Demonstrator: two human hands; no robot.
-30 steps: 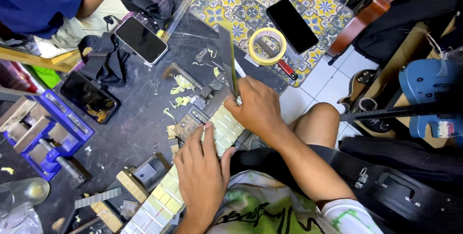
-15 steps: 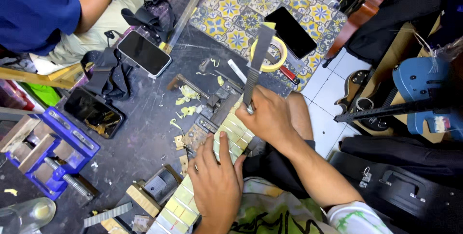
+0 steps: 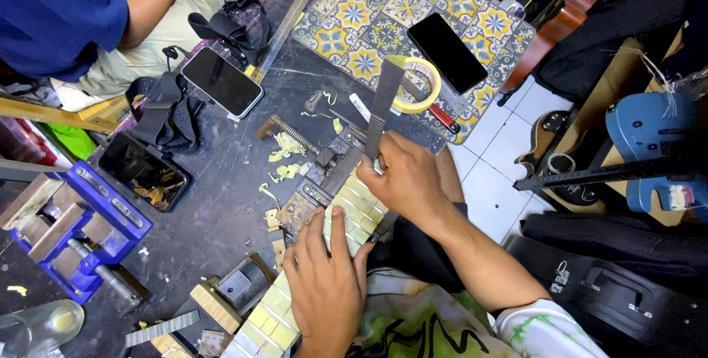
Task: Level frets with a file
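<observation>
Dark and scratched, the table (image 3: 221, 203) is seen from the head camera, strewn with pale shavings (image 3: 287, 148) and partly covered by a patterned tile mat (image 3: 369, 33).

A pale guitar neck (image 3: 317, 262) with metal frets is laid diagonally across the table, running from the lower left up toward the centre, its upper end seated against a metal clamp fixture (image 3: 324, 174). The left hand (image 3: 324, 284) is pressed flat on the neck, fingers spread and open, holding nothing. The right hand (image 3: 409, 181) is closed around the lower end of a long flat metal file (image 3: 383, 103), which is held upright and tilted slightly, its blade rising away from the neck's upper end. The two hands are placed close together, the neck lying beneath both.

A roll of yellow tape (image 3: 422, 84) is seen just behind the file, and a black phone (image 3: 448, 52) lies on the mat. A second phone (image 3: 221, 81) rests near a black strap (image 3: 166, 103). A blue vise (image 3: 81, 229) stands at the left edge. Another person in a blue shirt (image 3: 51, 11) is seated at the upper left. A blue electric guitar (image 3: 649, 144) and a black case (image 3: 619, 299) are seen at the right.
</observation>
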